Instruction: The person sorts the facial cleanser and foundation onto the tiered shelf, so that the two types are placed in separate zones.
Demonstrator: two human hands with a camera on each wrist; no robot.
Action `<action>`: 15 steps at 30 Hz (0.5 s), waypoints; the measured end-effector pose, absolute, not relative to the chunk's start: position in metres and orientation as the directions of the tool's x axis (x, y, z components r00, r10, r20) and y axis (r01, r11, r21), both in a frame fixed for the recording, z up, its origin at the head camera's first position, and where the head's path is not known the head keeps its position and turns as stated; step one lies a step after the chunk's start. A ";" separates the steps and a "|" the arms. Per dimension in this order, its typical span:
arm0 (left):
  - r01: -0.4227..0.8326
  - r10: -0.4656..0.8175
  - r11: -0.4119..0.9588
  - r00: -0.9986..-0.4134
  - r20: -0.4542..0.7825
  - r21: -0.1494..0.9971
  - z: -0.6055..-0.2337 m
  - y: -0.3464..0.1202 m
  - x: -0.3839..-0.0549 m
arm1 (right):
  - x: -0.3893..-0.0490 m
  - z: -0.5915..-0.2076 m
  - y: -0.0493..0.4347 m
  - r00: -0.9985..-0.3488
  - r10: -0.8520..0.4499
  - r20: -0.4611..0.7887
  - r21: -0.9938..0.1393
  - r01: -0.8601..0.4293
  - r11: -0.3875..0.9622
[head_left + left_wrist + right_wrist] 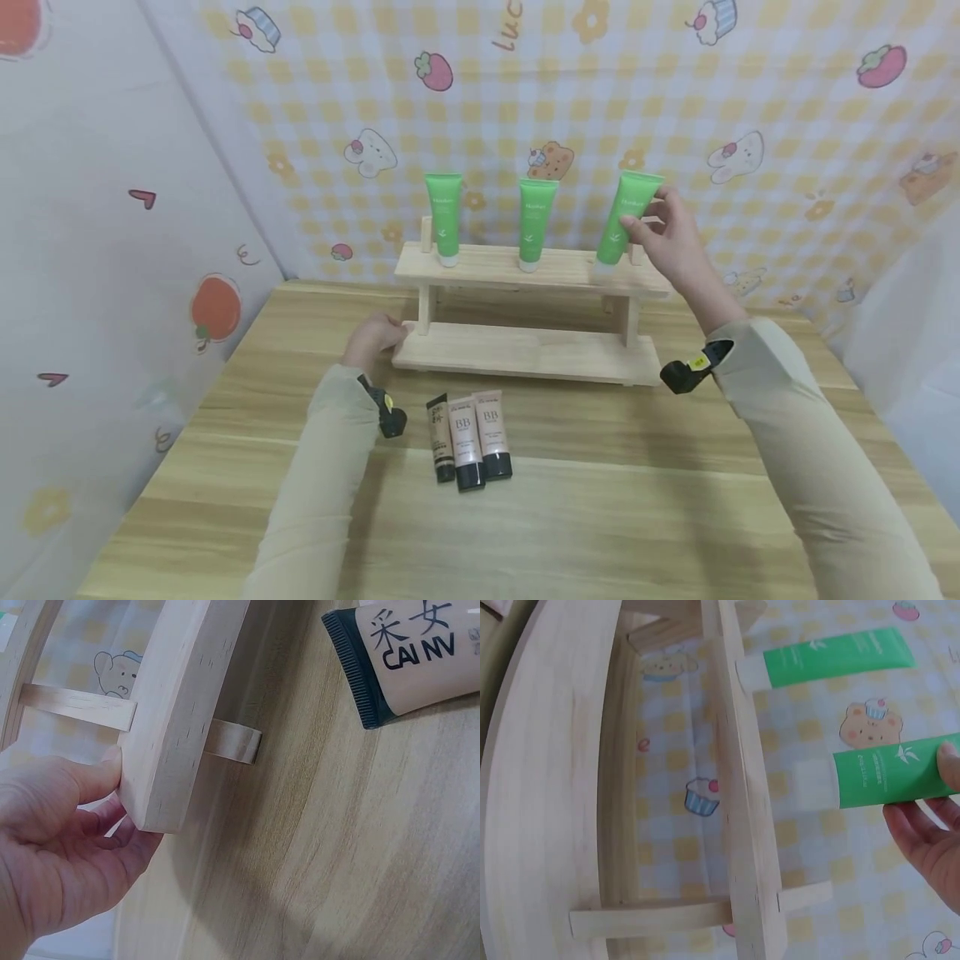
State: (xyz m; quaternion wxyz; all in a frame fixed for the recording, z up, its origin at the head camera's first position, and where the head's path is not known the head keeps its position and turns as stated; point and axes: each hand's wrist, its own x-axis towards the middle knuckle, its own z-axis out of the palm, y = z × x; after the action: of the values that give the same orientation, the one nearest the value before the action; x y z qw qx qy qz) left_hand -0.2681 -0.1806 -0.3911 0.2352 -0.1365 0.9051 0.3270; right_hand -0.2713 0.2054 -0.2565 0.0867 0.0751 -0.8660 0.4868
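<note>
My right hand (673,242) pinches a green squeeze tube (628,202) with a white cap, cap downward and tilted, over the right end of the wooden shelf's upper board (487,260). In the right wrist view, thumb and fingers grip the printed body of this tube (889,771), its cap close to the board. Two like tubes stand cap down on that board, a left tube (446,212) and a middle tube (536,218). With thumb on top and fingers beneath, my left hand (71,832) holds the left end of the wooden shelf (169,735) at its lower board.
Three cosmetic tubes lie side by side on the wood-grain table (600,517) before the shelf: a slim tan tube (441,433) and two pinkish BB tubes (466,433) with black caps. Behind the shelf hangs a yellow checked cloth (480,117). A white sheet (90,250) borders the left.
</note>
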 end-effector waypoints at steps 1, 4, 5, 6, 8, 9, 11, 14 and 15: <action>-0.393 -0.089 0.756 -0.854 -0.512 0.524 -0.392 -0.181 -0.269 | -0.273 -0.258 0.206 -0.974 -0.048 0.223 -0.828 -0.215 0.517; -0.401 -0.094 0.744 -0.855 -0.510 0.534 -0.389 -0.179 -0.266 | -0.277 -0.260 0.209 -0.973 -0.056 0.223 -0.823 -0.218 0.524; -0.415 -0.100 0.736 -0.848 -0.520 0.535 -0.385 -0.177 -0.262 | -0.278 -0.261 0.209 -0.972 -0.057 0.226 -0.821 -0.222 0.527; -0.415 -0.096 0.732 -0.848 -0.521 0.540 -0.383 -0.177 -0.261 | -0.279 -0.262 0.210 -0.972 -0.057 0.230 -0.817 -0.225 0.531; -0.413 -0.097 0.728 -0.852 -0.514 0.547 -0.379 -0.176 -0.257 | -0.281 -0.262 0.210 -0.970 -0.057 0.236 -0.816 -0.230 0.531; -0.411 -0.095 0.728 -0.853 -0.513 0.549 -0.377 -0.175 -0.255 | -0.282 -0.262 0.210 -0.970 -0.056 0.238 -0.814 -0.231 0.533; -0.409 -0.094 0.726 -0.855 -0.509 0.553 -0.376 -0.175 -0.254 | -0.285 -0.263 0.210 -0.971 -0.057 0.233 -0.812 -0.226 0.538; -0.418 -0.099 0.717 -0.853 -0.512 0.558 -0.376 -0.174 -0.254 | -0.289 -0.266 0.210 -0.970 -0.068 0.233 -0.809 -0.232 0.540; -0.421 -0.099 0.713 -0.852 -0.514 0.560 -0.376 -0.174 -0.254 | -0.290 -0.267 0.210 -0.970 -0.070 0.233 -0.804 -0.232 0.548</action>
State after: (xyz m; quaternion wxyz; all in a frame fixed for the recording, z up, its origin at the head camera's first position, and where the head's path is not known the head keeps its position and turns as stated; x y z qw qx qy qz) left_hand -0.2540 -0.1744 -0.3760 0.2302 -0.1451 0.8964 0.3498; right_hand -0.2899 0.2096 -0.2670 0.0868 0.0861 -0.8755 0.4676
